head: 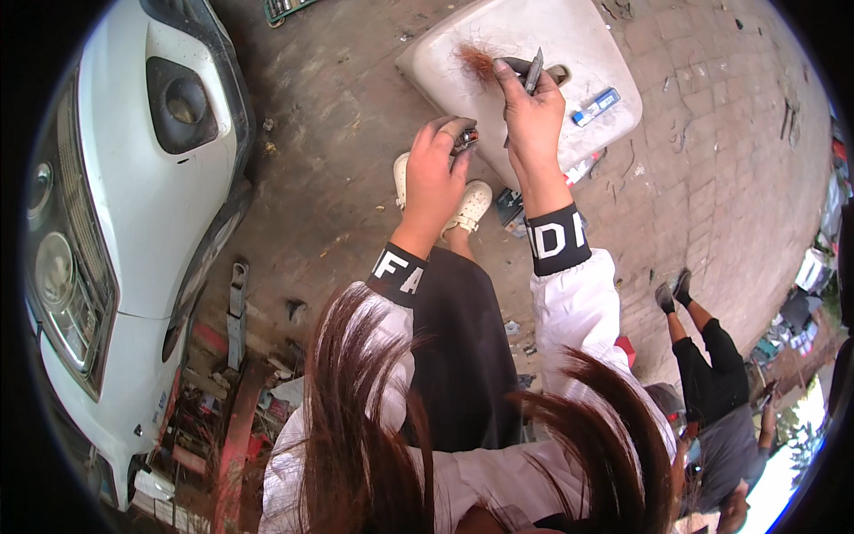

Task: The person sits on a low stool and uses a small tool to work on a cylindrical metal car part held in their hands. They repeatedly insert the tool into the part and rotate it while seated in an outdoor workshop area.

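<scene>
My left hand, its fingers dark with grime, holds a small cylindrical part with copper-coloured and metallic areas at its fingertips. To the right, my right hand grips a grey pointed tool, perhaps a utility knife; its exact kind cannot be told. That hand is over a white plastic stool with a slot in its top. Beside the right fingers, a tangle of fine copper-coloured wire strands lies on the stool. A small blue-and-white box bearing writing rests near the stool's right edge.
A white vehicle's front with its headlamp stands at left. Below it are a metal bar and a red beam among scattered parts. Light clogs are on the floor under the hands. A person stands at right, near piled items.
</scene>
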{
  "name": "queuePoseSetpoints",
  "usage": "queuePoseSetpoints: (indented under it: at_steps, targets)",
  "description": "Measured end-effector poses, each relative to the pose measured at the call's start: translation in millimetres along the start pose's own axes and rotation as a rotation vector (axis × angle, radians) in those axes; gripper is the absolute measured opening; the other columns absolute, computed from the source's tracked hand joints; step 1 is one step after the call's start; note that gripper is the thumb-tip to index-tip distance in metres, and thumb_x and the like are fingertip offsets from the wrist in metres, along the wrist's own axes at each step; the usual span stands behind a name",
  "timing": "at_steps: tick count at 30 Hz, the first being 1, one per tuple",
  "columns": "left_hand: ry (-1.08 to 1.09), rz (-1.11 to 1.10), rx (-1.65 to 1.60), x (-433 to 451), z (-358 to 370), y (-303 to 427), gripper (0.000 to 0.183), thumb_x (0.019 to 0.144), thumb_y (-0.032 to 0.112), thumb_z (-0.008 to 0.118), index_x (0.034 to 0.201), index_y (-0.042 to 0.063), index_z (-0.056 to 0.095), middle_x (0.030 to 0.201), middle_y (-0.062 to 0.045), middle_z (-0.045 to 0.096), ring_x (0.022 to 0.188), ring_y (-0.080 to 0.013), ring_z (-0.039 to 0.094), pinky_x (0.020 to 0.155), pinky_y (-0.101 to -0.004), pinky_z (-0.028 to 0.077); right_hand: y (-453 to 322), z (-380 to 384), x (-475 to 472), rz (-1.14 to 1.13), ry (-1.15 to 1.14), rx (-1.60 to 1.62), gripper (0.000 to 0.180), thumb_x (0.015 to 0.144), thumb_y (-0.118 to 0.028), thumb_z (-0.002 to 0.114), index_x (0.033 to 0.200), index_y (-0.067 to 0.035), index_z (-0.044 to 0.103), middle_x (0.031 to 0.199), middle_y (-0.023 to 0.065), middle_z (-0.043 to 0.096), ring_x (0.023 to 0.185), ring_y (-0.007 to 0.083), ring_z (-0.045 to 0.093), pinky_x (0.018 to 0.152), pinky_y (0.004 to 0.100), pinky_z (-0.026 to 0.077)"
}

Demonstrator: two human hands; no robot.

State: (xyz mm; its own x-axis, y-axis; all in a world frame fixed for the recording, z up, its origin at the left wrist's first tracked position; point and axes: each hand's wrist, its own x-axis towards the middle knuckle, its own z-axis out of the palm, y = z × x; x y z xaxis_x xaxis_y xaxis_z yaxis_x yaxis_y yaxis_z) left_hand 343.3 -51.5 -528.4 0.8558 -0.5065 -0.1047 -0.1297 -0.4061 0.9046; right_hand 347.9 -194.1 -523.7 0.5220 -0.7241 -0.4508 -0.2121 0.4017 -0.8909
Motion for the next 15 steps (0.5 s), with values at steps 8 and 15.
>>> queuePoseSetpoints:
  at_steps: [8,15]
  targets:
    - [0.042,-0.045,-0.103,7,-9,6,0.037,0.079,-0.006,0.070,0.114,0.003,0.062,0.107,-0.013,0.063,0.093,-0.0259,0.065,0.074,-0.0329,0.054,3,-9,-6,-0.168,0.096,-0.540,0.023,0.085,-0.015,0.076,0.098,0.003,0.072,0.071,-0.0037,0.058,0.062,0.0045,0.045,0.055,0.0212,0.036]
    - [0.044,-0.148,-0.187,11,-11,25,0.035,0.080,-0.003,0.070,0.114,0.003,0.065,0.103,-0.011,0.065,0.090,-0.0220,0.066,0.075,-0.0331,0.054,-27,-27,-34,-0.118,0.061,-0.531,0.019,0.086,-0.014,0.071,0.095,0.003,0.071,0.062,-0.0019,0.056,0.056,0.0056,0.045,0.053,0.0249,0.038]
